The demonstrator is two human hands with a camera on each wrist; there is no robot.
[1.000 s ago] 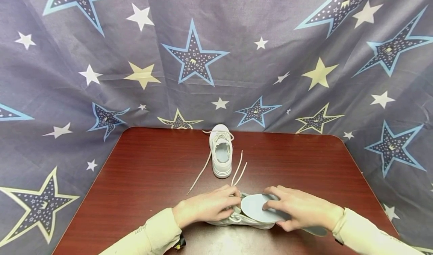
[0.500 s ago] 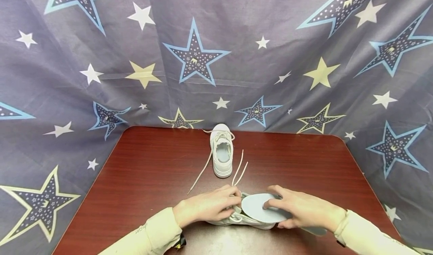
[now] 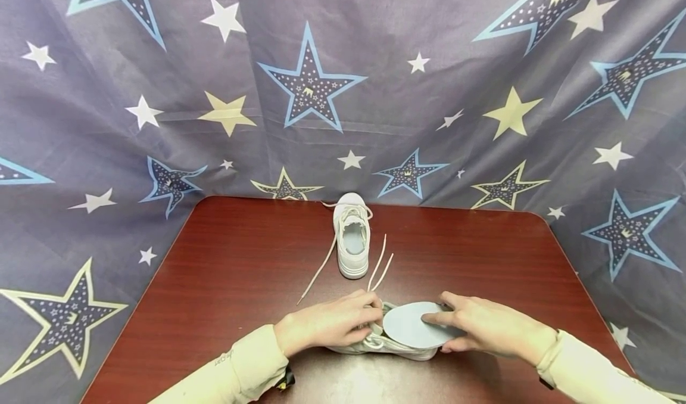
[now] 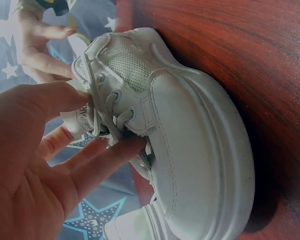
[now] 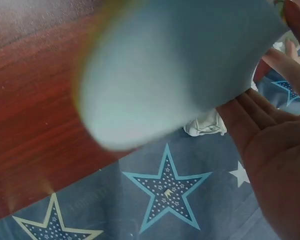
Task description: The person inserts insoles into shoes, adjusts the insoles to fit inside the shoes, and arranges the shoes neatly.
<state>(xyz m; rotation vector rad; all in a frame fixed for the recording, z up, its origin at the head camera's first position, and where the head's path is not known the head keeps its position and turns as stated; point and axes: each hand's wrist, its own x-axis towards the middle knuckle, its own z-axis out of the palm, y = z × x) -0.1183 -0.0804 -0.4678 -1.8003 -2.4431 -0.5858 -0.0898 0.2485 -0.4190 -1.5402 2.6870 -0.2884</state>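
Note:
A white lace-up sneaker (image 3: 399, 348) lies near the table's front edge, its toe toward the left. My left hand (image 3: 343, 320) grips it at the tongue and laces (image 4: 107, 107), thumb on one side and fingers on the other, as the left wrist view shows. Above the shoe's opening is a pale blue-grey insole (image 3: 408, 326), one rounded end over the opening. My right hand (image 3: 482, 326) holds this insole between thumb and fingers. In the right wrist view the insole (image 5: 150, 85) sticks out toward the camera, its near end blurred. The inside of the shoe is mostly hidden.
A second white sneaker (image 3: 354, 267) stands farther back on the reddish-brown table (image 3: 241, 255), with an insole inside and loose laces. Two lace ends (image 3: 382, 267) of the near shoe stretch toward it. A star-patterned curtain (image 3: 386, 118) hangs along the back and sides.
My right hand has shifted slightly right along the insole. The insole's end that showed beyond that hand is now out of sight in the head view. My left hand stays on the shoe.

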